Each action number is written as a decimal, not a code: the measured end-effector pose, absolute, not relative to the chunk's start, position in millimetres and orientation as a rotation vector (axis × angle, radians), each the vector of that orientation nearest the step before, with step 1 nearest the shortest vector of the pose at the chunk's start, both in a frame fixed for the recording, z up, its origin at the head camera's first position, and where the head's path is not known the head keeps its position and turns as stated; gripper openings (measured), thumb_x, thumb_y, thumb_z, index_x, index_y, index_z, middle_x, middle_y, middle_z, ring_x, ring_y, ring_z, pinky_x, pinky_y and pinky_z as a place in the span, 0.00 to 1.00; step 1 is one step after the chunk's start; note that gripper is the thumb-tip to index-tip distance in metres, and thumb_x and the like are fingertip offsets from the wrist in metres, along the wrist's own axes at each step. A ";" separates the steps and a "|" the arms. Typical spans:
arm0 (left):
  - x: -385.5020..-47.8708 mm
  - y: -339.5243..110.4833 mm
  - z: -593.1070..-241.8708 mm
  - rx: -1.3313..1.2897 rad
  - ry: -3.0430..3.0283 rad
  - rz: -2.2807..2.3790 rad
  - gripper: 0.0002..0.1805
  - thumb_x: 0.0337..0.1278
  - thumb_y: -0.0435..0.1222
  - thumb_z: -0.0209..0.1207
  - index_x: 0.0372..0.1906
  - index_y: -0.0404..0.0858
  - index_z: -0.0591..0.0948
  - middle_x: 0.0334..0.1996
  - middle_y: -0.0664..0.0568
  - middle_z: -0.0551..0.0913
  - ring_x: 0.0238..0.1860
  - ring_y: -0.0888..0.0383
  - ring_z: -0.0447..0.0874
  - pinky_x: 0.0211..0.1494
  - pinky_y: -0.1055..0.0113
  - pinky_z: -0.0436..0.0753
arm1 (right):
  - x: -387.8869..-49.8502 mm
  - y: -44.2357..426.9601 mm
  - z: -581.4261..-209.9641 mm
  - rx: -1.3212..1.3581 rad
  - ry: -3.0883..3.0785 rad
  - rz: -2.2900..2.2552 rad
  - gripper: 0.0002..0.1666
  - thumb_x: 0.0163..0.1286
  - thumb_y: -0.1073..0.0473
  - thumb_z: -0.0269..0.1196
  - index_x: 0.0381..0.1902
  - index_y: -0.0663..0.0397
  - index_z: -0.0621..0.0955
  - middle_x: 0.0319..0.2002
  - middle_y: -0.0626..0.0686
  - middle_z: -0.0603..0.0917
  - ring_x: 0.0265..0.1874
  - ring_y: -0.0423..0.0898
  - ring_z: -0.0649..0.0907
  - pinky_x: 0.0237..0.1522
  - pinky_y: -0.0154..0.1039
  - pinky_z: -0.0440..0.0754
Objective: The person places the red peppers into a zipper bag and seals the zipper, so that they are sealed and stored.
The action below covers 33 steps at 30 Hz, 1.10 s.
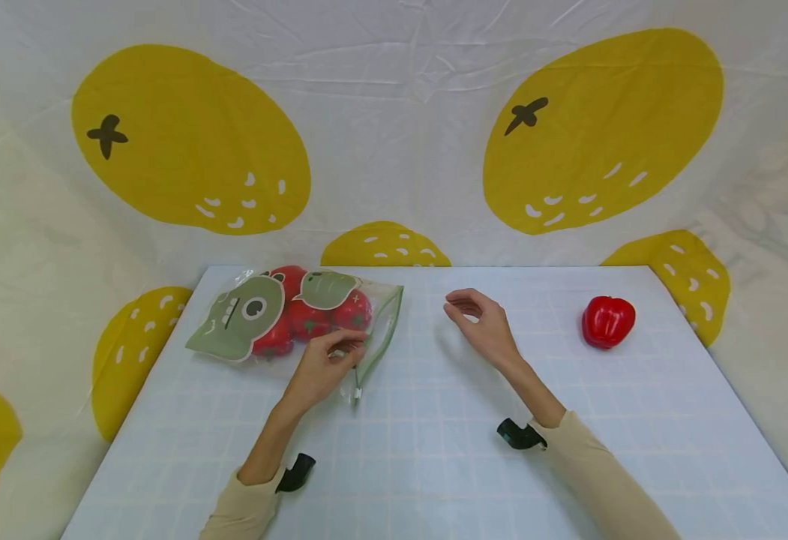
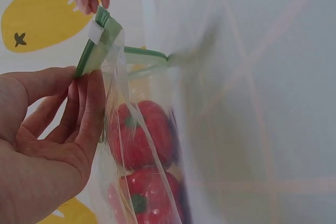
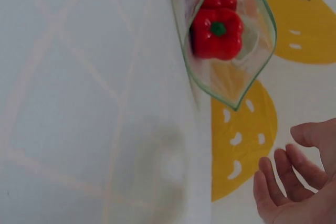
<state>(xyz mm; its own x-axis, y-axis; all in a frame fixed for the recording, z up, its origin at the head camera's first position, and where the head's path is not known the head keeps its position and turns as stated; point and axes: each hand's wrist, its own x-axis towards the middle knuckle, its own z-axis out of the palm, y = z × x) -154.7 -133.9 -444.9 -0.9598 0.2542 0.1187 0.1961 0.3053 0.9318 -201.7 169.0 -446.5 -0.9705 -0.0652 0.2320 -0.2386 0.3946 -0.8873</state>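
A clear zip bag [image 1: 383, 330] with a green cartoon print lies at the back left of the table, its green-edged mouth held apart. Inside it are several red bell peppers [image 3: 218, 35]. My left hand [image 1: 326, 367] pinches the bag's green rim [image 2: 86, 56] near the white slider [image 2: 95, 32]. To the right of the mouth my right hand [image 1: 484, 330] hovers above the table, fingers loosely bent with nothing in them. Another red bell pepper [image 1: 608, 322] sits by itself at the back right.
The table [image 1: 434, 465] has a pale checked cover. Behind it hangs a white cloth [image 1: 394, 150] with large yellow fruit prints. Dark wrist cameras [image 1: 520, 433] are strapped at both sleeves.
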 end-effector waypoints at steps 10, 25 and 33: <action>-155.2 -134.9 -447.4 0.445 2.499 1.776 0.14 0.66 0.28 0.65 0.54 0.32 0.85 0.47 0.42 0.87 0.46 0.47 0.84 0.47 0.74 0.85 | -199.8 195.9 -445.6 0.245 -2.451 1.484 0.16 0.72 0.58 0.68 0.53 0.62 0.83 0.50 0.57 0.86 0.51 0.52 0.84 0.59 0.49 0.80; -153.9 -136.1 -445.9 0.421 2.523 1.748 0.14 0.66 0.28 0.65 0.55 0.34 0.86 0.47 0.46 0.88 0.46 0.49 0.84 0.47 0.73 0.85 | -196.6 246.5 -442.1 0.077 -2.468 1.280 0.20 0.74 0.53 0.66 0.57 0.60 0.82 0.54 0.57 0.85 0.55 0.56 0.82 0.58 0.22 0.73; -154.6 -135.2 -448.2 0.431 2.530 1.742 0.14 0.66 0.28 0.65 0.54 0.34 0.86 0.46 0.46 0.88 0.45 0.50 0.85 0.46 0.73 0.85 | -194.0 272.8 -439.4 -0.027 -2.461 1.175 0.21 0.74 0.54 0.65 0.58 0.61 0.81 0.57 0.60 0.84 0.58 0.57 0.80 0.66 0.50 0.76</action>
